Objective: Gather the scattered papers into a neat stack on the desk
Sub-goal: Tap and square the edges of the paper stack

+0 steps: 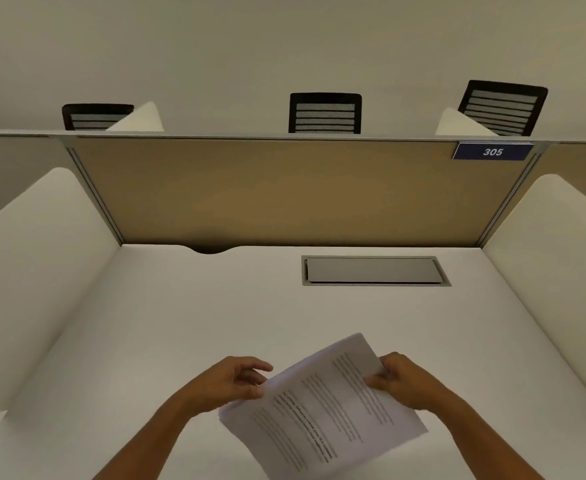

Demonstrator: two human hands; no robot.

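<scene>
White printed papers (pixel 322 407) hang skewed above the pale desk (pixel 180 323) (long axis running far-right to near-left); my right hand (pixel 402 381) pinches the far edge; my left hand (pixel 229 382) pinches the near-left corner.

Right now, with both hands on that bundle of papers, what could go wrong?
1. The papers are held tilted, gripped only at opposite edges by the left hand and the right hand; inner sheets could slide out.
2. The left hand pinches just a corner, so that corner may crease or slip free.
3. The sheet edges look uneven, so setting them on the desk now would probably leave a ragged stack.
</scene>
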